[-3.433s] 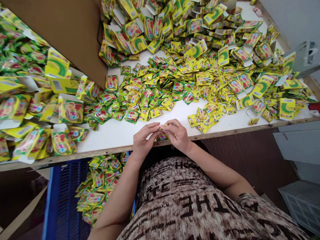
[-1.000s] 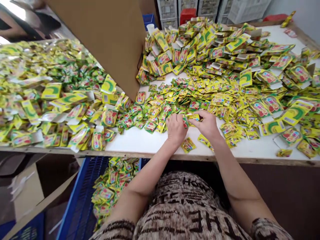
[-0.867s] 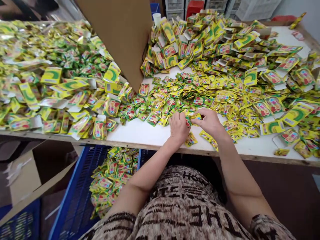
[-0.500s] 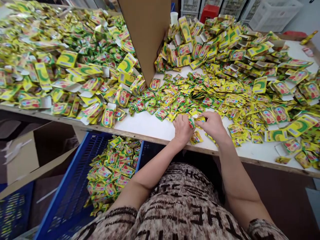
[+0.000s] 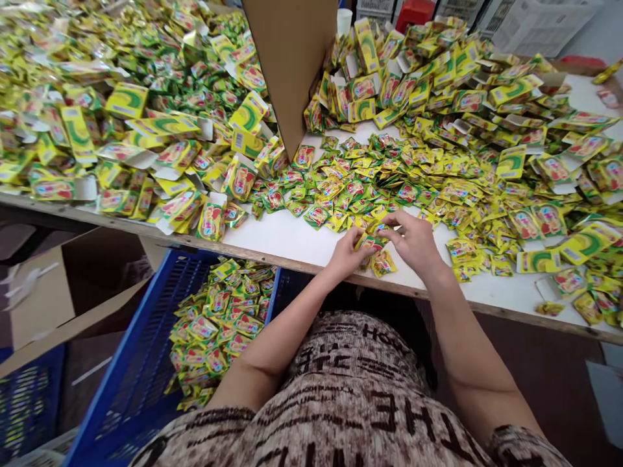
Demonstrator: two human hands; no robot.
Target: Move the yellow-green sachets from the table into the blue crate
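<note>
My left hand (image 5: pixel 345 254) is closed on a green and yellow candy sachet (image 5: pixel 372 242) just above the table's front edge. From the other side my right hand (image 5: pixel 416 242) pinches a yellow sachet (image 5: pixel 378 227) between thumb and fingers, right against the one in my left hand. Whether more sachets sit inside the left palm is hidden. Below the fingers a single sachet (image 5: pixel 383 263) lies on the white tabletop (image 5: pixel 272 242). A heap of loose sachets (image 5: pixel 357 188) spreads behind both hands.
A cardboard divider (image 5: pixel 294 71) stands upright between heaps of small yellow boxes (image 5: pixel 129 98) and sachets. Under the table edge, a blue crate (image 5: pixel 121 379) holds many filled packs (image 5: pixel 219 331). An open carton (image 5: pixel 41 305) is at far left; white crates (image 5: pixel 545 26) stand behind.
Both hands have stayed close together, and the left has tilted so more of its sachet shows. The right hand's yellow sachet has shifted slightly up and left. The view has moved a little.
</note>
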